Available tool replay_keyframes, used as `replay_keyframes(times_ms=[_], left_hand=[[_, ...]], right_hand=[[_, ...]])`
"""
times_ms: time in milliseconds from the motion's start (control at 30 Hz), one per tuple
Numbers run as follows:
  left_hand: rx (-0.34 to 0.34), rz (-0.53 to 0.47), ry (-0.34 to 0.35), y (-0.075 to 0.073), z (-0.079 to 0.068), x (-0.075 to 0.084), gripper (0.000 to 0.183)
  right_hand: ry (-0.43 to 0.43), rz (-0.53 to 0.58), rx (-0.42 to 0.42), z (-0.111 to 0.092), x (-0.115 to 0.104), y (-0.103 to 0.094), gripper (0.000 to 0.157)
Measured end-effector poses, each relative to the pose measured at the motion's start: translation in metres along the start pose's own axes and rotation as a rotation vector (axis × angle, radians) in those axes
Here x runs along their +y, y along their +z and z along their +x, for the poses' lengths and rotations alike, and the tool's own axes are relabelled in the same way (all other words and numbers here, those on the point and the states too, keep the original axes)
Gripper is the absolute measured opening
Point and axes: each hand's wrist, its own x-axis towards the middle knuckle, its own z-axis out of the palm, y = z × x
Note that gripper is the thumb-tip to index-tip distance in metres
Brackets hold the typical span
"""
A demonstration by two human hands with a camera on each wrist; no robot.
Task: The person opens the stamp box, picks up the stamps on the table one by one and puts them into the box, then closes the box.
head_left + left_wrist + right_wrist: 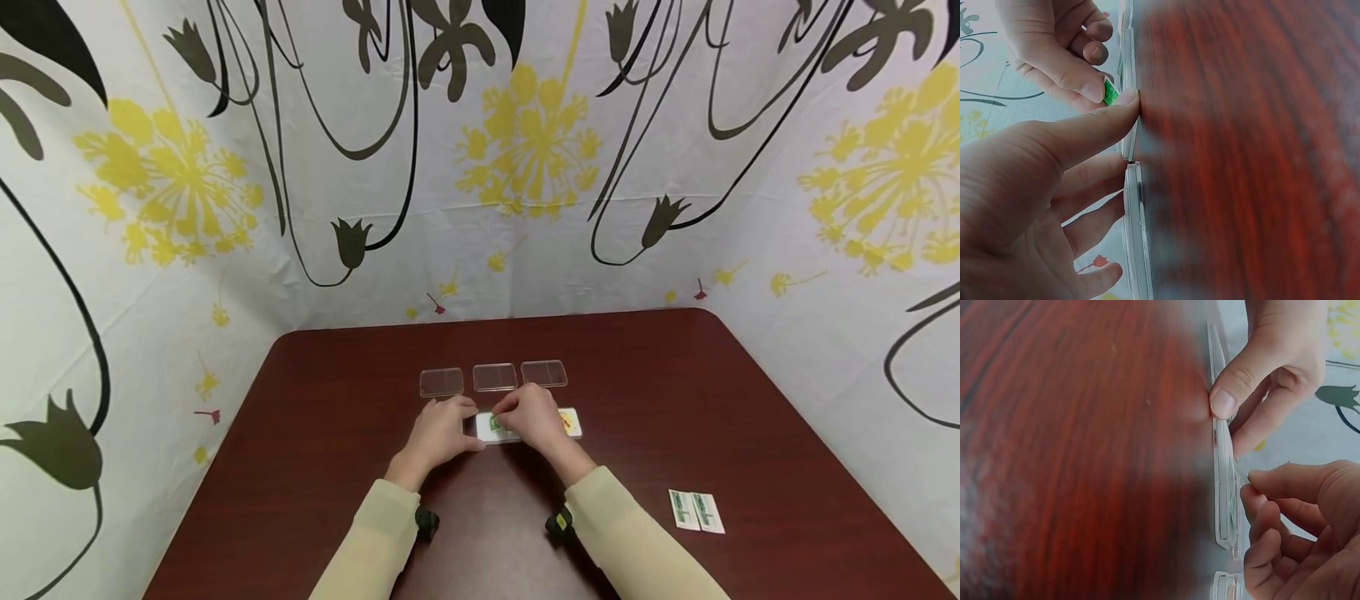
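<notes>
A flat white case [486, 434] with a green patch on top lies on the table in front of me. My left hand [441, 431] grips its left end, thumb on the near edge and index finger at the far edge. In the left wrist view the other fingers of that hand spread over a neighbouring flat case [1137, 231]. Above the first case, my right hand [534, 417] pinches a small thin green piece [1110, 92] between thumb and index finger. Past the right hand shows a white case with an orange-yellow picture [570, 422], partly hidden.
Three clear plastic trays stand in a row behind the hands: a left tray [441, 382], a middle tray [495, 377] and a right tray [544, 373]. Two white packets with green print [696, 511] lie at the right on the dark red table [330, 500]. Patterned cloth [420, 167] surrounds it.
</notes>
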Motion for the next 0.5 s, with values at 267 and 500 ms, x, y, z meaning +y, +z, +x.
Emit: replay_keyframes(times_ms=[267, 500], left_hand=[[0.004, -0.007, -0.002, -0.0003, -0.0006, 0.0010, 0.058], [0.005, -0.007, 0.002, -0.0003, -0.0016, 0.0012, 0.057]], right_hand=[[-0.006, -0.031, 0.013, 0.0002, -0.0028, 0.0020, 0.007], [-0.023, -0.074, 0.020, 0.0006, -0.0073, 0.0047, 0.010]])
